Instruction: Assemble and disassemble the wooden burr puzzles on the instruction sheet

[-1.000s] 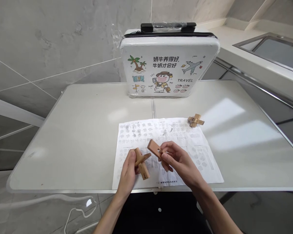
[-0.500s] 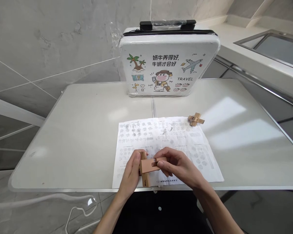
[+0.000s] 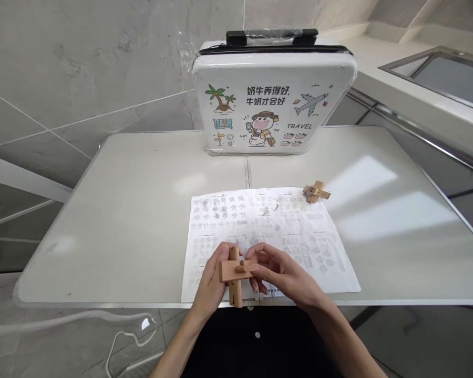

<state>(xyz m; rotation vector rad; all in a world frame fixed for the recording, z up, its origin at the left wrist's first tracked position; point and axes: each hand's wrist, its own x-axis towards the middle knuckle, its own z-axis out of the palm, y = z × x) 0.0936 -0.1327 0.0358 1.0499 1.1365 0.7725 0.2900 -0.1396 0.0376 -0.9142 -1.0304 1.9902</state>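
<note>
Near the table's front edge I hold a small wooden interlocking puzzle (image 3: 235,295) over the paper. My left hand (image 3: 213,275) is closed on its left side. One dark-marked wooden bar stands lengthwise, and a paler flat block (image 3: 229,272) lies across it. My right hand (image 3: 286,270) is closed, with thumb and fingers pinching the right end of the crosswise pieces, where a short rounded wooden peg (image 3: 245,268) shows. How deep the pieces sit in one another is hidden by my fingers. Beneath both hands lies a printed sheet (image 3: 220,226) of small diagrams.
Another wooden cross-shaped puzzle (image 3: 316,192) sits at the sheet's upper right corner. A white cartoon-printed case (image 3: 271,73) wrapped in clear plastic stands at the back of the white table (image 3: 114,220). To the right runs a counter (image 3: 421,84); a white cable (image 3: 118,346) hangs at lower left.
The crosswise block has moved left over the lengthwise bar, my right hand moving left with it. A rounded peg now shows where a slot was visible before.
</note>
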